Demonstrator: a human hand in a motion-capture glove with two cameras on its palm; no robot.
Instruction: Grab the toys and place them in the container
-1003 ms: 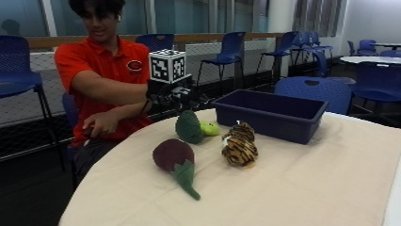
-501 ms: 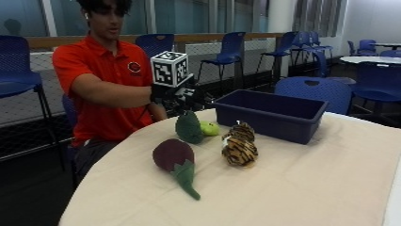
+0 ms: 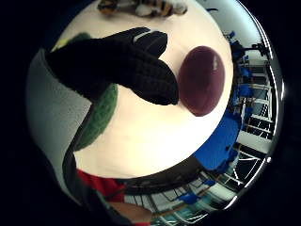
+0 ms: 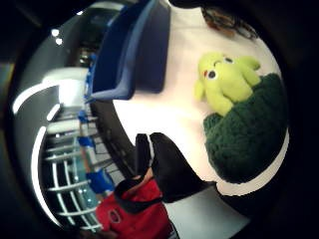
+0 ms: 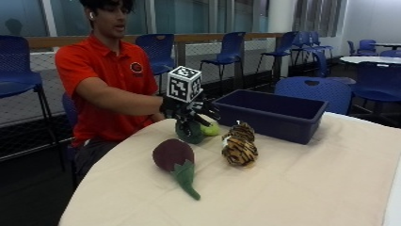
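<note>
My gloved right hand [image 5: 190,111] hovers just above a dark green plush [image 5: 188,133], fingers spread and holding nothing. A yellow-green plush creature [image 5: 210,128] leans against that green plush. In the thumb side palm view, the creature [image 4: 227,79] and the green plush [image 4: 249,134] lie close under the palm. A purple eggplant plush [image 5: 174,155] with a green stem lies nearer the table's front. Beside it sits a striped tiger plush [image 5: 239,146]. The dark blue container [image 5: 269,113] stands behind the toys. My glove's fingers [image 3: 122,61] reach over the green plush [image 3: 96,117], with the eggplant [image 3: 203,80] beyond.
The toys lie on a round table with a cream cloth [image 5: 300,188]; its front and right parts are bare. Blue chairs [image 5: 313,89] stand behind the table, one right behind the container. The person in a red shirt [image 5: 103,70] sits at the table's far left.
My hand has come forward and down, from in front of the chest to just over the dark green plush. The toys have not moved.
</note>
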